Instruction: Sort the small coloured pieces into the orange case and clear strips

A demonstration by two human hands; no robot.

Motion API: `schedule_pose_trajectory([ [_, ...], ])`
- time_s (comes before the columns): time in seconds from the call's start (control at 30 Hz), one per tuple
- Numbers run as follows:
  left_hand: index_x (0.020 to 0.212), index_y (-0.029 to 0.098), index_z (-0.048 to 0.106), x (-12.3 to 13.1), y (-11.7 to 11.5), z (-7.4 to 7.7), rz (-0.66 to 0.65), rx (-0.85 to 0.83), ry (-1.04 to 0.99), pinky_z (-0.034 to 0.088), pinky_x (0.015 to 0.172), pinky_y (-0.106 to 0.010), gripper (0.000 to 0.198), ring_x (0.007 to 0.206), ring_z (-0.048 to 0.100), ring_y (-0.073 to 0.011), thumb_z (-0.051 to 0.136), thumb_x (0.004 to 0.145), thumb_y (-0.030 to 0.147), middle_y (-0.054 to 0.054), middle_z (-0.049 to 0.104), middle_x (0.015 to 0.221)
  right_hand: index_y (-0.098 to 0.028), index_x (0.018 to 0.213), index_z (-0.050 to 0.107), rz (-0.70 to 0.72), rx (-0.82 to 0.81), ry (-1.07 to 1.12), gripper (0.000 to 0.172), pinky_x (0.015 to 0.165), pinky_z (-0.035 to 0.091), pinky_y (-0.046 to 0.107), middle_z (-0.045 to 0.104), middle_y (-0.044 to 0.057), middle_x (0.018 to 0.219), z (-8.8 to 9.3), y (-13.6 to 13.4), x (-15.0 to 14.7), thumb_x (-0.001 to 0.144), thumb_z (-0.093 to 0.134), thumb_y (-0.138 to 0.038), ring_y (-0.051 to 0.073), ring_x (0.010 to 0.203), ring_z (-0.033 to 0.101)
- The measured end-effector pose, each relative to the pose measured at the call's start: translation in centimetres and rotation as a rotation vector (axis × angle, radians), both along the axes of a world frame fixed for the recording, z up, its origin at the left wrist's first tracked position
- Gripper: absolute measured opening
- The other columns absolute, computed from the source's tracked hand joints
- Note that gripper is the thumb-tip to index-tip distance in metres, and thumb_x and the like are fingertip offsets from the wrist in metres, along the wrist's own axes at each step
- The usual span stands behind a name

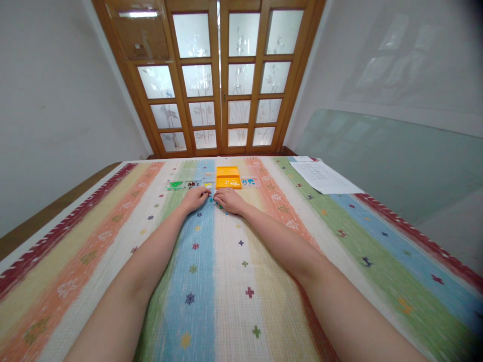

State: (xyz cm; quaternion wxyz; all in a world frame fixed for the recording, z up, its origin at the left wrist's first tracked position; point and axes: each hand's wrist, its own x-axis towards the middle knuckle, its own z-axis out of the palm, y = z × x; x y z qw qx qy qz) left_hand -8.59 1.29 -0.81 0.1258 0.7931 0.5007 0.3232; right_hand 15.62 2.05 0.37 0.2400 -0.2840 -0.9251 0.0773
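Note:
Both my arms stretch far forward over a striped cloth (226,281). My left hand (195,197) and my right hand (229,199) rest close together on it, fingers curled and pinched toward each other over small coloured bits (220,206) too tiny to name. Just beyond the hands stands an orange tray (228,177). To its left lies a clear strip of compartments (188,184) with green, dark and yellow pieces. Right of the tray sits a clear compartment with blue pieces (249,181).
A white printed sheet (323,176) lies at the far right of the cloth. A sheet of glass (396,161) leans along the right wall. Wooden doors with frosted panes (219,75) close the far end. A wooden edge (49,211) runs along the left.

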Motion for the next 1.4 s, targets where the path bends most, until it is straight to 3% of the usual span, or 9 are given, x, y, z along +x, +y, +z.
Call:
schedule_pose_trajectory([
  [0.1, 0.106, 0.027, 0.082, 0.3, -0.2, 0.3, -0.019, 0.018, 0.080, 0.051, 0.091, -0.038, 0.025, 0.098, 0.070, -0.0266, 0.059, 0.095, 0.028, -0.007, 0.080, 0.106, -0.022, 0.117, 0.081, -0.074, 0.021, 0.033, 0.035, 0.111, 0.042, 0.036, 0.078, 0.008, 0.123, 0.2, 0.6, 0.5, 0.113, 0.048, -0.033, 0.022, 0.117, 0.067],
  [0.2, 0.106, 0.024, 0.082, 0.6, -0.5, 0.8, -0.085, 0.040, 0.156, 0.052, 0.093, -0.039, 0.026, 0.098, 0.069, -0.0272, 0.061, 0.092, 0.028, -0.009, 0.079, 0.105, -0.021, 0.118, 0.081, -0.262, 0.064, 0.113, 0.041, 0.111, 0.042, 0.037, 0.077, 0.010, 0.126, 0.4, 1.8, 1.6, 0.113, 0.043, -0.033, 0.024, 0.121, 0.066],
  [0.37, 0.103, 0.023, 0.082, 0.6, -0.9, 1.4, -0.151, 0.025, 0.184, 0.052, 0.097, -0.040, 0.028, 0.102, 0.068, -0.0267, 0.062, 0.083, 0.020, -0.008, 0.077, 0.105, -0.018, 0.110, 0.081, -0.618, 0.073, 0.273, 0.049, 0.102, 0.045, 0.036, 0.078, 0.013, 0.119, 0.4, 4.1, 4.3, 0.114, 0.034, -0.031, 0.026, 0.109, 0.068],
  [0.6, 0.104, 0.023, 0.080, 0.4, -0.9, 1.4, -0.188, 0.041, 0.183, 0.053, 0.095, -0.040, 0.025, 0.102, 0.068, -0.0266, 0.065, 0.083, 0.022, -0.008, 0.075, 0.106, -0.016, 0.105, 0.081, -0.881, -0.016, 0.313, 0.049, 0.097, 0.046, 0.039, 0.077, 0.017, 0.115, -0.4, 5.3, 6.2, 0.111, 0.036, -0.035, 0.029, 0.104, 0.067],
  [0.73, 0.097, 0.022, 0.079, 0.4, -0.8, 1.6, -0.198, 0.018, 0.155, 0.053, 0.095, -0.040, 0.018, 0.099, 0.068, -0.0266, 0.067, 0.084, 0.024, -0.008, 0.076, 0.102, -0.015, 0.106, 0.082, -0.892, -0.039, 0.299, 0.046, 0.101, 0.045, 0.043, 0.075, 0.020, 0.117, -0.5, 5.1, 6.0, 0.109, 0.040, -0.034, 0.031, 0.107, 0.065],
  [0.9, 0.095, 0.023, 0.080, 0.4, -0.7, 1.6, -0.193, -0.008, 0.123, 0.052, 0.095, -0.040, 0.016, 0.098, 0.068, -0.0264, 0.068, 0.085, 0.027, -0.008, 0.077, 0.101, -0.016, 0.108, 0.082, -0.832, -0.011, 0.306, 0.042, 0.103, 0.045, 0.042, 0.075, 0.016, 0.118, -0.5, 4.8, 5.5, 0.108, 0.042, -0.031, 0.029, 0.110, 0.064],
  [1.17, 0.102, 0.024, 0.082, 0.1, -0.2, 0.8, -0.165, -0.012, 0.099, 0.051, 0.088, -0.037, 0.019, 0.091, 0.067, -0.0249, 0.069, 0.091, 0.031, -0.007, 0.077, 0.101, -0.017, 0.101, 0.081, -0.785, 0.031, 0.277, 0.040, 0.101, 0.043, 0.039, 0.077, 0.014, 0.112, -0.7, 4.2, 4.5, 0.109, 0.045, -0.031, 0.026, 0.104, 0.063],
  [1.4, 0.099, 0.025, 0.081, 0.0, 0.0, 0.4, -0.098, -0.008, 0.101, 0.049, 0.086, -0.036, 0.020, 0.091, 0.067, -0.0255, 0.062, 0.097, 0.032, -0.007, 0.078, 0.099, -0.017, 0.105, 0.081, -0.692, 0.018, 0.240, 0.040, 0.099, 0.044, 0.036, 0.075, 0.013, 0.119, -0.2, 3.7, 3.9, 0.111, 0.044, -0.029, 0.026, 0.109, 0.064],
])
